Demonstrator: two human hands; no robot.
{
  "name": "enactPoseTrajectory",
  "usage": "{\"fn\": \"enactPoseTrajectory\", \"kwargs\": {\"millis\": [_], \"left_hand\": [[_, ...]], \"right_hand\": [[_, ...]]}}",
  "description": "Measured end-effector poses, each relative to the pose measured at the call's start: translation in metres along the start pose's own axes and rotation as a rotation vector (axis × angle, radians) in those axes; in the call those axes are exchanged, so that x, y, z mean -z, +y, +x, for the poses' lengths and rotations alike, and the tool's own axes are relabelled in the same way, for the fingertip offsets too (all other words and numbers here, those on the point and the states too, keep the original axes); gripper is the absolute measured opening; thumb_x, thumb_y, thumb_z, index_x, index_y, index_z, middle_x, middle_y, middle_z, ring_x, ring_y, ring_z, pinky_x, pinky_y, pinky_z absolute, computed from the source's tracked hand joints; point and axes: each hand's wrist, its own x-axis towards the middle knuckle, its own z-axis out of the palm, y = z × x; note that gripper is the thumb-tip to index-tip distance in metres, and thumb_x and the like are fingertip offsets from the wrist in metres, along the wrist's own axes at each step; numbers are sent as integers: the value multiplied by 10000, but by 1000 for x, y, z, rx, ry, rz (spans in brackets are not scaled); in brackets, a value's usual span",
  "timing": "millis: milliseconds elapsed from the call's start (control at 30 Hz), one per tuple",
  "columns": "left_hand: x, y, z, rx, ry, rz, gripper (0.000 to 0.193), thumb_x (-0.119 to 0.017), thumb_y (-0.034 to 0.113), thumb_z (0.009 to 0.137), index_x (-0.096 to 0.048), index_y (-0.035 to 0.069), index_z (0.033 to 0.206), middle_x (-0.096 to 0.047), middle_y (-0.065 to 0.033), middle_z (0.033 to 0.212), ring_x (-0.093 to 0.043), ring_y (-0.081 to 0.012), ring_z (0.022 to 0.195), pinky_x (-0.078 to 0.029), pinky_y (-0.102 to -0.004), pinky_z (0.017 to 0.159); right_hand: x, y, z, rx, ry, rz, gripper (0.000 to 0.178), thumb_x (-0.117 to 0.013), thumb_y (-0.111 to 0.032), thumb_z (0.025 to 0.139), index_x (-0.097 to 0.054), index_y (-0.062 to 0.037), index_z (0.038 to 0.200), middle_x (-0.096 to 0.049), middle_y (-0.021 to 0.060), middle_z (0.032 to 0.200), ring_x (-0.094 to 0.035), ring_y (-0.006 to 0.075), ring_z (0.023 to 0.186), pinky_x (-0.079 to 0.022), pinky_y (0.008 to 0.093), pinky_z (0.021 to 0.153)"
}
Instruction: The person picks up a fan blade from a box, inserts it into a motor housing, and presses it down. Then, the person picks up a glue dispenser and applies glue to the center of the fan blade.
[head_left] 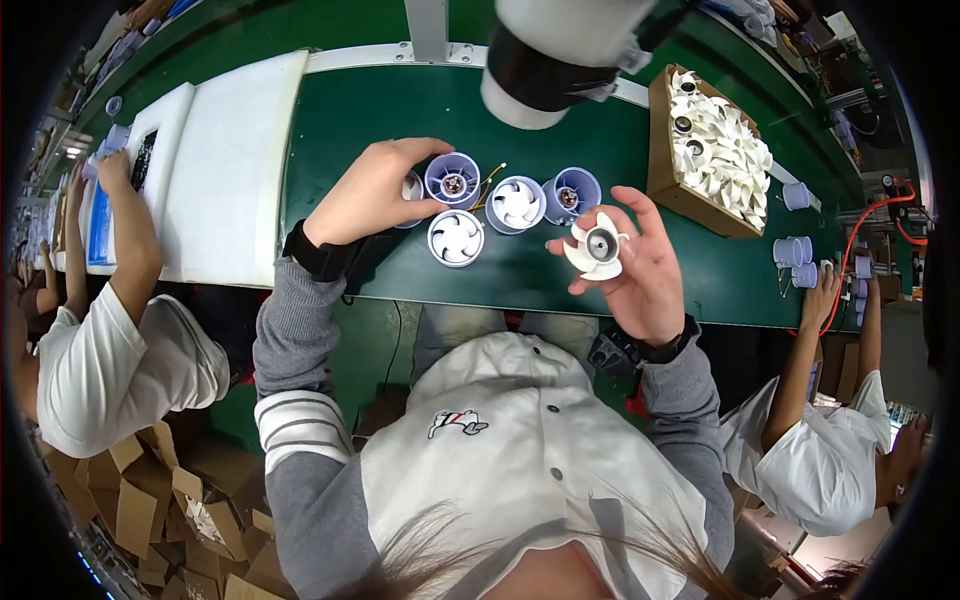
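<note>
My left hand (375,192) curls its thumb and fingers around a lilac round fan housing (440,192), whose motor shows in the middle with no blades on it. A white fan impeller (581,258) with a dark hub sits in the fingers of my right hand (648,275), hub side up, over the front of the table. Between the hands stand two lilac housings with white blades inside, one nearer (456,238) and one farther right (517,204). Beside the latter is a bladeless housing (573,194). Another bladed housing (411,186) is partly hidden by my left hand.
A cardboard box (662,160) full of white impellers stands at the back right of the green table (360,110). White foam sheets (235,160) lie at left. A white cylinder with a black band (540,70) hangs overhead. Co-workers sit on both sides; more housings (790,250) are at right.
</note>
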Motion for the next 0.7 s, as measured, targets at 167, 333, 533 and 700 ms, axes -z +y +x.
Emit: {"fn": "enactPoseTrajectory", "kwargs": {"millis": [167,333,533,700], "left_hand": [[-8,0,-19,-201,327,262,563,-779,172,651,-581,-1,1148,-615,-176,1115,-572,-337,1078,-448,-383,917],[-25,67,-50,-245,533,-48,624,-817,188,628,-576,-11,1168,-620,-163,1132,-550,-350,1124,-422,-430,946],[-47,85,-55,-258,501,-192,692,-843,179,603,-552,-53,1186,-621,-187,1130,-564,-336,1095,-427,-418,930],[-59,82,-61,-301,606,-432,730,-856,180,589,-538,-82,1191,-614,-225,1127,-565,-328,1078,-426,-408,926]], "right_hand": [[-18,34,16,286,-70,-437,394,-547,-190,908,-378,-17,1218,-514,201,1168,-589,327,1022,-536,395,808],[-32,49,23,22,13,-179,401,-566,-284,907,-414,-17,1165,-537,206,1128,-605,300,986,-539,388,796],[-47,52,12,-53,-95,126,442,-536,-339,923,-421,0,1183,-580,179,1091,-623,278,963,-526,378,821],[-50,54,2,1,-83,209,378,-558,-182,925,-433,19,1221,-577,146,1130,-589,249,1038,-500,344,843]]}}
